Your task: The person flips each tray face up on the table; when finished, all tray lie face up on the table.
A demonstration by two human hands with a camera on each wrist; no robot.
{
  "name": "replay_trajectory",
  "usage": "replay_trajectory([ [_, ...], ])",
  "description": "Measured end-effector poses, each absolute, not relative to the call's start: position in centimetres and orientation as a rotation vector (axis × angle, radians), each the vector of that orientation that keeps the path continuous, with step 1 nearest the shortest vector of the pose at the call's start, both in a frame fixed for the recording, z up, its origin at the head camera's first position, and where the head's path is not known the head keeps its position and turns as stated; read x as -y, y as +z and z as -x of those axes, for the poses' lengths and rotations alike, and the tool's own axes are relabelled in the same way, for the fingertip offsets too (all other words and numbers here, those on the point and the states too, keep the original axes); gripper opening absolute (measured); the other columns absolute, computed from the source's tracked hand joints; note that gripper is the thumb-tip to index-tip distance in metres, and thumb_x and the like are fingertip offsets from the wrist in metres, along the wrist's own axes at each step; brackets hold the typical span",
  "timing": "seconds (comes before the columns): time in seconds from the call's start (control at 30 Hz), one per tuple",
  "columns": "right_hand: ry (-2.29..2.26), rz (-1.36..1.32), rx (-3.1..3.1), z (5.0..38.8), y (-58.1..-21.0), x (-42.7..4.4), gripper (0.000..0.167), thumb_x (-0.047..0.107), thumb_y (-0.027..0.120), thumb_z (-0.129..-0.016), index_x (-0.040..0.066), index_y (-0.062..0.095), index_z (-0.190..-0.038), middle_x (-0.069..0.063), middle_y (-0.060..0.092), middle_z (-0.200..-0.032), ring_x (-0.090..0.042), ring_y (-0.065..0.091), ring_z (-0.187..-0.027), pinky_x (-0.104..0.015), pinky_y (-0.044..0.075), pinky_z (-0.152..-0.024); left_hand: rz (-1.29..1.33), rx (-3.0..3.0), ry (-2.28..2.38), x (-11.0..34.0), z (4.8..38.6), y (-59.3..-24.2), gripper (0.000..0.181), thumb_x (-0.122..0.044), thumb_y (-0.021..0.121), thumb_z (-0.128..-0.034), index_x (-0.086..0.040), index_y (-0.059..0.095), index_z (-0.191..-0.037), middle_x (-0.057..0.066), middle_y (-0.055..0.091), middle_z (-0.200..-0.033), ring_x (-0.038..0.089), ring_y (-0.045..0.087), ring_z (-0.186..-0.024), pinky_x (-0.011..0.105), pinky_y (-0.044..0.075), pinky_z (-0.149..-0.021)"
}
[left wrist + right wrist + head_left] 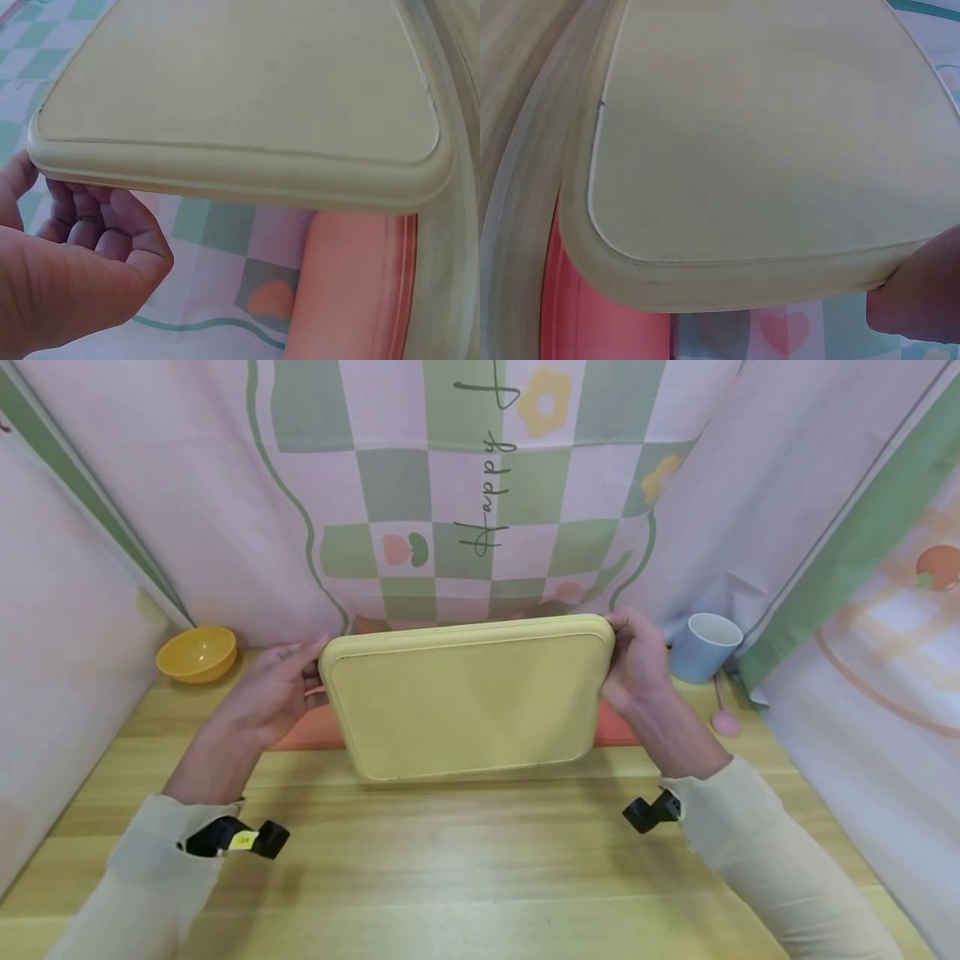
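Note:
A pale yellow rectangular tray (472, 702) is held up and tilted between both hands, its flat face toward me. My left hand (281, 685) grips its left end near the upper corner; in the left wrist view the fingers (112, 225) curl under the rim. At the opposite end my right hand (641, 660) holds the upper right corner. The right wrist view shows only part of that right hand (922, 292) at the rim. Behind and below the tray lies a flat coral-red piece (311, 731), mostly hidden, its kind unclear.
A yellow bowl (197, 654) stands at the back left of the wooden table (450, 868). On the back right are a blue mug (701, 652) and a pink spoon-like utensil (724, 720). A checkered cloth (465, 485) hangs behind the table.

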State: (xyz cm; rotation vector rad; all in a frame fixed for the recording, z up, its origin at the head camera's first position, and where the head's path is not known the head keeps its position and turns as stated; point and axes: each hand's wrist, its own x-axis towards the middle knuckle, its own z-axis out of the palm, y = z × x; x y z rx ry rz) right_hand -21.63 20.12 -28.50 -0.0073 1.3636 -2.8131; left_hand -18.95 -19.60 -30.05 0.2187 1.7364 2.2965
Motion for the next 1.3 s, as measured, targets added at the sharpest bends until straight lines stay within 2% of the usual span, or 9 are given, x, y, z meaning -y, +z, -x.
replay_trajectory([
  [0.2, -2.972, 0.086, -1.410, 21.8, -28.8, -20.0, 0.041, 0.005, 0.037, -0.094, 0.009, 0.060, -0.060, 0.002, 0.054, -0.064, -0.013, 0.051, -0.066, -0.022, 0.044, -0.068, -0.170, -1.755, 2.326, 19.0, 18.5, -29.5, 0.032, -0.038, 0.055, -0.1044, -0.012, 0.074, -0.099, 0.001, 0.070, -0.090, 0.013, 0.062, -0.083, 0.028, 0.051, -0.076],
  [0.4, -3.067, 0.181, -1.433, 21.9, -29.3, -19.6, 0.035, 0.003, 0.038, -0.088, 0.011, 0.052, -0.057, 0.004, 0.045, -0.057, -0.010, 0.043, -0.055, -0.020, 0.040, -0.058, -0.042, -1.759, 2.403, 18.2, 18.6, -29.7, 0.035, -0.042, 0.056, -0.1027, -0.014, 0.073, -0.090, -0.001, 0.067, -0.084, 0.013, 0.062, -0.079, 0.028, 0.052, -0.075],
  [0.5, -3.113, 0.305, -1.429, 21.9, -29.4, -19.3, 0.028, 0.002, 0.050, -0.082, 0.010, 0.048, -0.055, 0.003, 0.044, -0.056, -0.010, 0.040, -0.052, -0.021, 0.037, -0.055, -0.008, -1.820, 2.303, 18.1, 18.7, -29.9, 0.049, -0.056, 0.046, -0.1019, -0.011, 0.064, -0.110, 0.009, 0.064, -0.112, 0.022, 0.062, -0.107, 0.034, 0.051, -0.094],
  [0.6, -3.140, 0.462, -1.447, 22.1, -29.6, -19.1, 0.029, 0.003, 0.053, -0.081, 0.010, 0.048, -0.053, 0.001, 0.045, -0.056, -0.011, 0.040, -0.051, -0.021, 0.035, -0.052, -0.018, -1.856, 2.152, 18.3, 18.7, -30.4, 0.083, -0.068, 0.034, -0.0982, -0.005, 0.033, -0.152, 0.029, 0.033, -0.154, 0.038, 0.033, -0.144, 0.045, 0.029, -0.119],
  [0.67, -3.159, 0.545, -1.502, 22.3, -29.8, -19.1, 0.034, 0.002, 0.047, -0.085, 0.010, 0.049, -0.052, 0.000, 0.045, -0.055, -0.011, 0.039, -0.050, -0.021, 0.033, -0.050, -0.042, -1.852, 2.072, 18.4, 18.8, -30.7, 0.100, -0.074, 0.028, -0.0954, -0.003, 0.000, -0.161, 0.032, 0.003, -0.163, 0.043, 0.008, -0.151, 0.050, 0.012, -0.123],
  [0.77, -3.206, 0.620, -1.599, 22.7, -30.2, -19.1, 0.040, -0.001, 0.043, -0.088, 0.008, 0.052, -0.050, -0.001, 0.046, -0.052, -0.012, 0.040, -0.047, -0.022, 0.031, -0.047, -0.062, -1.818, 2.006, 18.6, 18.9, -31.5, 0.111, -0.079, 0.026, -0.0916, -0.002, -0.024, -0.155, 0.035, -0.012, -0.161, 0.046, -0.003, -0.151, 0.051, 0.004, -0.123],
  [1.07, -3.257, 0.647, -1.776, 22.8, -31.2, -18.9, 0.042, -0.017, 0.042, -0.080, 0.004, 0.045, -0.044, -0.001, 0.041, -0.047, -0.012, 0.040, -0.043, -0.021, 0.034, -0.043, -0.116, -1.696, 1.955, 18.4, 19.0, -32.6, 0.118, -0.081, 0.023, -0.0893, 0.011, -0.017, -0.152, 0.037, -0.009, -0.160, 0.045, -0.001, -0.151, 0.048, 0.008, -0.122],
  [1.23, -3.103, 0.685, -1.831, 22.6, -31.8, -18.9, 0.039, -0.015, 0.040, -0.081, 0.005, 0.038, -0.048, -0.002, 0.036, -0.051, -0.012, 0.038, -0.049, -0.021, 0.034, -0.049, -0.126, -1.571, 2.079, 18.7, 18.9, -33.3, 0.111, -0.072, 0.032, -0.0949, 0.003, -0.028, -0.151, 0.034, -0.019, -0.160, 0.041, -0.008, -0.151, 0.046, 0.004, -0.122],
  [1.3, -3.005, 0.673, -1.879, 22.5, -31.9, -18.9, 0.036, -0.012, 0.037, -0.085, 0.005, 0.043, -0.054, -0.003, 0.044, -0.056, -0.014, 0.044, -0.056, -0.024, 0.040, -0.057, -0.135, -1.529, 2.133, 18.9, 18.9, -33.6, 0.109, -0.067, 0.037, -0.0974, -0.003, -0.034, -0.150, 0.033, -0.023, -0.159, 0.040, -0.011, -0.151, 0.045, 0.003, -0.122],
])
